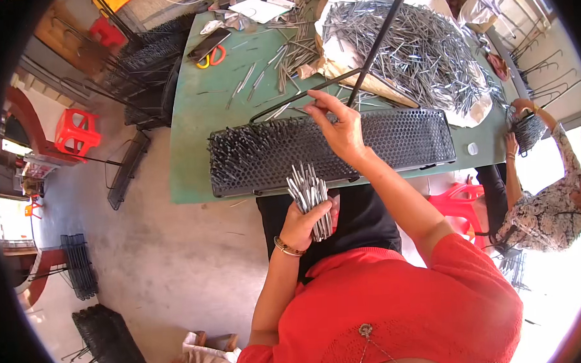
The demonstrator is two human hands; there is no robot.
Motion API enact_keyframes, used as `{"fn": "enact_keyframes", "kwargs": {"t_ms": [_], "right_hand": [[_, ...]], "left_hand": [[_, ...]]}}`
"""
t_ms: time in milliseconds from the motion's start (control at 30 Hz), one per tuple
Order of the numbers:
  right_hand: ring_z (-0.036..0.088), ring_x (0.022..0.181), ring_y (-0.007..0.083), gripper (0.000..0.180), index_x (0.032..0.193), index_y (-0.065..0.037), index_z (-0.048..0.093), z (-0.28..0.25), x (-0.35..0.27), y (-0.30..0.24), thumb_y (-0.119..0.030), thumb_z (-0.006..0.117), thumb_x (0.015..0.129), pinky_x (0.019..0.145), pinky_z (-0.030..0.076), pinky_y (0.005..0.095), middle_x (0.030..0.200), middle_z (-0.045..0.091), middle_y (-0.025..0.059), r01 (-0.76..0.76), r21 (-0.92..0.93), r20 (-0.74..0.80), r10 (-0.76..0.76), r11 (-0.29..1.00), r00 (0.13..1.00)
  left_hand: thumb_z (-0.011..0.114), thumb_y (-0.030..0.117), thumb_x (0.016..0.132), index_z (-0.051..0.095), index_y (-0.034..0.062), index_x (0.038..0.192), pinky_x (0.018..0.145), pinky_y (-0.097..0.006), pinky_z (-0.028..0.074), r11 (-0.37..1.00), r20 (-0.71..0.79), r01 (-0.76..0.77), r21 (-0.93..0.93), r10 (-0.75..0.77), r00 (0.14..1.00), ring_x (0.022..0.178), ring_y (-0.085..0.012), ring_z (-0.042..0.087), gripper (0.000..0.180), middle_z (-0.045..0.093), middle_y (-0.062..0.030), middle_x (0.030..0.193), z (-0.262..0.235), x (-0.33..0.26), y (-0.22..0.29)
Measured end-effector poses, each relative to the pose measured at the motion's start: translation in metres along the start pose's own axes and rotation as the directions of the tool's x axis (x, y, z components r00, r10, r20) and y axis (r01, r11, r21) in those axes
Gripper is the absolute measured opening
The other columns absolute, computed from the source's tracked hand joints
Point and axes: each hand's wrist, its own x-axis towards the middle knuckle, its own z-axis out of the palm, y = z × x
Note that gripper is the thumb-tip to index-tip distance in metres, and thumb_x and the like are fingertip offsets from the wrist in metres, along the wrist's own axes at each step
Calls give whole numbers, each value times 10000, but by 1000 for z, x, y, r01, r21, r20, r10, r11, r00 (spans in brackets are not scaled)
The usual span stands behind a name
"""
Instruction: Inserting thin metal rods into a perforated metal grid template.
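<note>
My left hand (297,228) is wrapped round an upright bundle of thin silvery metal rods (308,192), just in front of the rack's near edge. A long black perforated rack (399,138) lies along the table edge before me. Dark rods (240,151) stand packed in the holes at its left end, while the middle and right holes show bare. My right hand (343,130) hovers over the rack's middle, thumb and forefinger brought close together. Whatever lies between those fingertips is too small to make out. A black bar handle (381,38) rises from the rack behind this hand.
A large heap of metal rods (408,53) sits in an opened sack on the green table (188,140). Loose rods, orange-handled scissors (217,55) and a phone (209,45) lie far left. At right a co-worker (545,216) handles another rack. Red stools (77,131) stand around.
</note>
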Motion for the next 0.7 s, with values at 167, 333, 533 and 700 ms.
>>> {"fn": "enact_keyframes", "kwargs": {"t_ms": [167,333,533,700], "right_hand": [[633,759,121,284,1103,-52,633,20,4,11,-45,673,823,699,500,260,849,679,70,79,-50,-15,-79,996,997],[634,722,207,276,1067,-70,647,22,7,9,-44,685,795,664,513,302,810,662,79,263,-235,57,-257,936,965],[605,831,274,260,1050,-49,646,17,4,14,-83,676,794,747,479,358,924,649,96,419,-332,248,-350,845,903],[609,831,287,174,976,-12,663,4,-6,-7,-92,658,822,734,474,339,914,642,123,276,-341,123,-248,898,961]], "left_hand": [[648,86,840,583,21,1013,584,-277,528,1000,-25,15,6,-15,1000,685,-145,634,196,653,-67,837,-3,-4,11],[642,100,846,595,26,1014,547,-289,527,996,30,86,-17,-86,996,660,-149,627,189,647,-63,812,-4,-5,17],[634,79,851,556,34,1083,601,-279,541,992,64,119,-48,-116,991,713,-149,637,248,646,-58,888,-10,-3,15],[614,54,850,545,23,1098,634,-295,551,993,71,97,-73,-92,993,776,-155,635,259,638,-73,919,-13,-1,13]]}}
